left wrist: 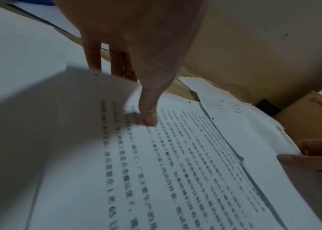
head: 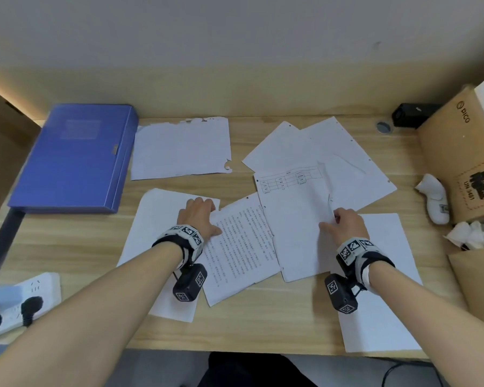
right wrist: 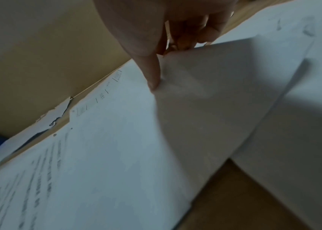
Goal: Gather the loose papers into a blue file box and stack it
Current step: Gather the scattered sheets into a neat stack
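Observation:
A shut blue file box (head: pixel 73 157) lies flat at the desk's back left. Several loose white papers are spread over the middle. My left hand (head: pixel 199 216) (left wrist: pixel 142 93) pinches the left edge of a printed text sheet (head: pixel 241 247) (left wrist: pixel 176 155), thumb on top and fingers under the raised edge. My right hand (head: pixel 344 222) (right wrist: pixel 162 59) pinches the right edge of a sheet with a small table (head: pixel 296 219) (right wrist: pixel 117 140), which overlaps the printed sheet. A torn blank sheet (head: pixel 179 149) lies beside the box. Blank sheets (head: pixel 319 152) lie behind, and others under each hand.
A cardboard box (head: pixel 464 152) stands at the right with crumpled white wads (head: pixel 433 199) beside it. A white power strip (head: pixel 17 303) sits at the front left and a black device (head: pixel 411 114) at the back right. The wooden desk (head: pixel 235 325) backs onto a wall.

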`<action>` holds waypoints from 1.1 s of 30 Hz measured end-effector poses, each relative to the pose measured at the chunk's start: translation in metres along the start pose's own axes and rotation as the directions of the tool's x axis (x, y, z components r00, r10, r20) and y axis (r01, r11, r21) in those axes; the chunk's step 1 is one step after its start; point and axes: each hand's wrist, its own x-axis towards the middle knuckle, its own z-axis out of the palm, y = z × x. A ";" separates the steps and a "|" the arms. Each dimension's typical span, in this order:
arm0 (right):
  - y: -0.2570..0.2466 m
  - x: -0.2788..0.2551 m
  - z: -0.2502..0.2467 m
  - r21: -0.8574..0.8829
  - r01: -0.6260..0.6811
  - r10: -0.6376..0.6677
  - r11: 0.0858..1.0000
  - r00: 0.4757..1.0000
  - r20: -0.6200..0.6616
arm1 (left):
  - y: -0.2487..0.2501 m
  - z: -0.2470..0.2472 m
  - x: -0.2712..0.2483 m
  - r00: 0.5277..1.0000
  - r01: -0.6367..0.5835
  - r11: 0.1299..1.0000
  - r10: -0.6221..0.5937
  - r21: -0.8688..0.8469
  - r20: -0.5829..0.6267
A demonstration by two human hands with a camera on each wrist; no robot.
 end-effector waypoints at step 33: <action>-0.029 -0.121 0.055 0.210 -0.071 0.042 0.975 0.990 0.136 | -0.031 0.063 -0.121 0.959 0.282 0.735 -0.215 -0.616 0.182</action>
